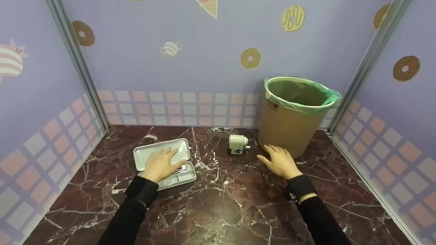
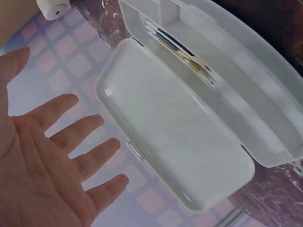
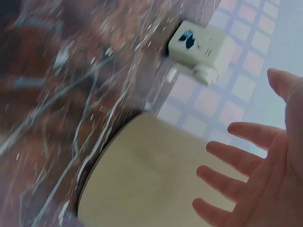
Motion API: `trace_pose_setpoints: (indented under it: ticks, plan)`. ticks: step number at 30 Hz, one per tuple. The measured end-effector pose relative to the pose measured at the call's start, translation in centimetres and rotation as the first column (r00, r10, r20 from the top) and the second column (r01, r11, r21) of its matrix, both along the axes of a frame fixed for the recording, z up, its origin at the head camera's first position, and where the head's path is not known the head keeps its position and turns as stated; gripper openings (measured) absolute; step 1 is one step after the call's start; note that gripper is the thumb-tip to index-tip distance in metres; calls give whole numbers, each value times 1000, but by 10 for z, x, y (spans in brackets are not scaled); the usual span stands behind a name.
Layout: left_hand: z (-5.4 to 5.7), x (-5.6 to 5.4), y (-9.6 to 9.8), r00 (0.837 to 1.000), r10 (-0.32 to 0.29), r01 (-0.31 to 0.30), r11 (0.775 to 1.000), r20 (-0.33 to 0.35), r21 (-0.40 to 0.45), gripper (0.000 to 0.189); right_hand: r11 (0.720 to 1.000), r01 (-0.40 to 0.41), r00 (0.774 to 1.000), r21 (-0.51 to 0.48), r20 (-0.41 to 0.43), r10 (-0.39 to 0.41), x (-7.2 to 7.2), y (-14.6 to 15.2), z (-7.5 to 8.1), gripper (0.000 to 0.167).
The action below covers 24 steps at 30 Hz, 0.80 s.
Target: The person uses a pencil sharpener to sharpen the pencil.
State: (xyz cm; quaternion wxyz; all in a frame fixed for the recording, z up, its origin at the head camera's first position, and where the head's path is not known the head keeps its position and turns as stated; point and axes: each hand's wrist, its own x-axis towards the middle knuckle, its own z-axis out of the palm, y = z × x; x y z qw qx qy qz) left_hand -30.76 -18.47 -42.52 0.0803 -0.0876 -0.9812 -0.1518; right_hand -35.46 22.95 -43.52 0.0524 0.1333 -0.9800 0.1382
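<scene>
In the head view my left hand (image 1: 161, 165) is spread over an opened white pencil case (image 1: 185, 149), its lid (image 2: 165, 127) laid back. Several thin pens or sticks (image 2: 184, 54) lie in one compartment of the case, partly covered by the hand in the head view. My right hand (image 1: 280, 162) hovers with fingers apart in front of the bin, holding nothing. Between the two hands stands a small white pencil sharpener (image 1: 237, 144) with a dark cartoon print and a knob on its side; in the right wrist view the sharpener (image 3: 196, 47) is beyond the fingertips.
A tan waste bin (image 1: 287, 126) with a green liner (image 1: 332, 97) stands at the back right of the dark red marbled table (image 1: 211, 211). Patterned panels (image 1: 204, 68) wall in the back and both sides.
</scene>
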Motion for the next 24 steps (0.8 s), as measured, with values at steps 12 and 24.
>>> trace_pose_setpoints:
  ticks: [12,24]
  plan:
    - [-8,26,-38,999,37,-37,999,6,-6,74,985,-159,985,-67,-74,154,-7,-68,-8,56]
    - [-32,48,-74,996,85,-85,996,24,28,87,924,-371,922,-93,-152,356,-9,-135,-24,37]
